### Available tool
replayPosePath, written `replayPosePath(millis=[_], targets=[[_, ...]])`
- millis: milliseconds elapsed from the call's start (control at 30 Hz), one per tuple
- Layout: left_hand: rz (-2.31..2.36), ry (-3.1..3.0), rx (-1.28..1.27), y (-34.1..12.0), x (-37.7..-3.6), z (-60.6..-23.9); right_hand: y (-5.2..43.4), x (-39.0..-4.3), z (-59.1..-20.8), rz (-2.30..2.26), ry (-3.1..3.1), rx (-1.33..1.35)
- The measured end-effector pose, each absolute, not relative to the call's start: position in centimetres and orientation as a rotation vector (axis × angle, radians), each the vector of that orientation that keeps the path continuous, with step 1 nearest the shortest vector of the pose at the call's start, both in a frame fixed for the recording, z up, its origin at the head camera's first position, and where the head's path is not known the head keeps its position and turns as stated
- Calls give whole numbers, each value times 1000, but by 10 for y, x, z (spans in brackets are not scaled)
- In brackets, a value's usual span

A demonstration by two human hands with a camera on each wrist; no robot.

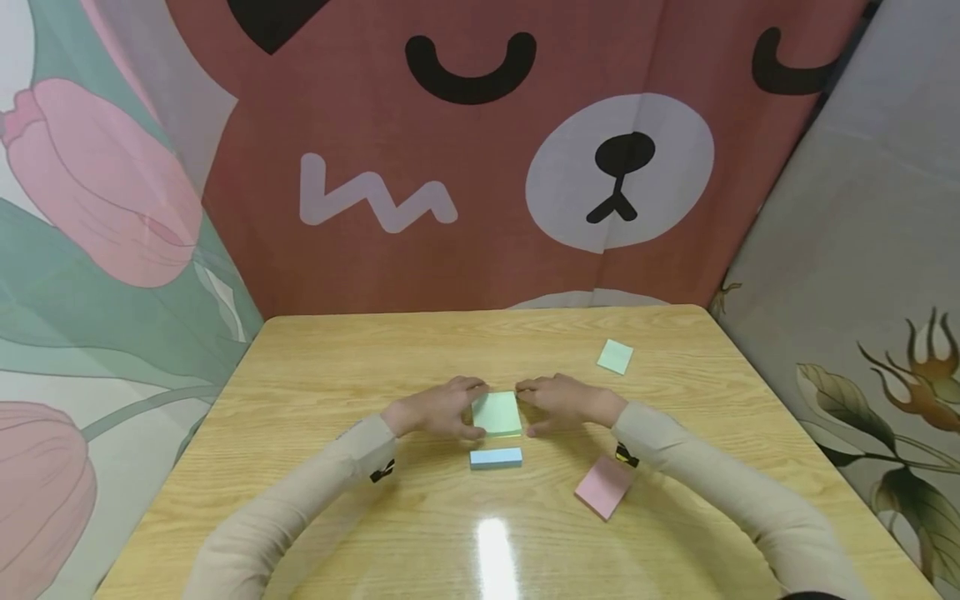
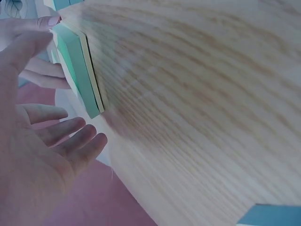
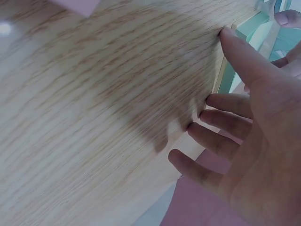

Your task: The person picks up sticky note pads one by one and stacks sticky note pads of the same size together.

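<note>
A stack of sticky notes (image 1: 497,412) lies mid-table, light green above a thin pale yellow layer; its side edge (image 2: 81,70) shows in the left wrist view. At its left side is my left hand (image 1: 442,408), the thumb by the near corner and the fingers by the far one. My right hand (image 1: 562,402) is at the right side, fingers spread and slightly bent, with thumb and fingertips low near the tabletop. Neither hand is curled round the stack. Just nearer than the stack lies a narrow blue sticky-note pad (image 1: 496,458).
A pink sticky-note pad (image 1: 604,487) lies below the right wrist. Farther back on the right is a small light green pad (image 1: 616,357). The wooden table (image 1: 337,350) meets a hanging bear-print cloth (image 1: 480,267) at its far edge, with patterned cloths on both sides.
</note>
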State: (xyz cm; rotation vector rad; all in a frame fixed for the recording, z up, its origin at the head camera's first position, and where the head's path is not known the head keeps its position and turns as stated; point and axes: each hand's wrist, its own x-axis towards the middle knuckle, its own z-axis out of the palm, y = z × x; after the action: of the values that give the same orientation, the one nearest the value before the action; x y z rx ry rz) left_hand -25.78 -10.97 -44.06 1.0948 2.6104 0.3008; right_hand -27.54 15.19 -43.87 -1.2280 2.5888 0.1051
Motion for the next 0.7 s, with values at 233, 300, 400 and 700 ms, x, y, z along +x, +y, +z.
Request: replayPosePath(millis=[233, 300, 400, 700], targets=[[314, 2606, 1099, -113, -256, -438, 153, -271, -435, 97, 2598, -1262], [316, 2617, 1103, -115, -255, -438, 154, -269, -435, 90, 2604, -1286], [343, 2638, 1102, -120, -255, -437, 157, -267, -434, 82, 2610, -1324], [465, 2724, 1120, -137, -253, -435, 167, -260, -431, 109, 2638, -1472]])
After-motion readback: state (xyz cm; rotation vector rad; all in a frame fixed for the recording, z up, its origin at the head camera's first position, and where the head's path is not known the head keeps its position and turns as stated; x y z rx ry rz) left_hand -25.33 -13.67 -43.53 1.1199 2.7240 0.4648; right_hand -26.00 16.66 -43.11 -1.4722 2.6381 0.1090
